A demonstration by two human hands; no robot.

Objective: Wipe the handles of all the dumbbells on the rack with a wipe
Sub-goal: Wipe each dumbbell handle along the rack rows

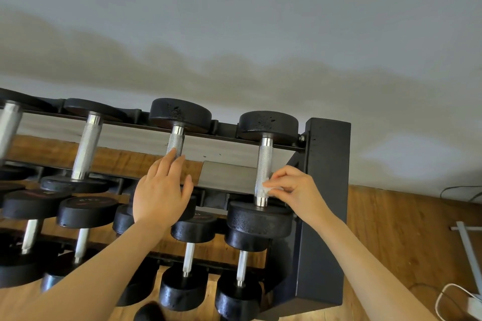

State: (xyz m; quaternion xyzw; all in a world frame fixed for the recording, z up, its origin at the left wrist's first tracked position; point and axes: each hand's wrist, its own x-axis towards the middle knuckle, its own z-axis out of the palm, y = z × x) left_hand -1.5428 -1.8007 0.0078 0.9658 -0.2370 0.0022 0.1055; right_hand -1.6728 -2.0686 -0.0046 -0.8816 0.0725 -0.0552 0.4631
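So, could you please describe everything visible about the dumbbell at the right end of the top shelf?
The rightmost top-shelf dumbbell has two round black heads with a pebbled, scuffed finish and a silvery knurled metal handle, smooth at both ends. It lies across the rack beside the black end post. The right hand pinches a small white wipe against the handle's lower part.

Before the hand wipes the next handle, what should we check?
1. Wipe pinched in right hand: ok.
2. Wipe touches the rightmost top dumbbell's handle: ok.
3. That handle wiped all the way up: cannot tell.
4. Left hand open, fingertips at the next handle: ok.
5. Dumbbells seated on rack: ok.
6. Wipe clean enough: cannot tell.
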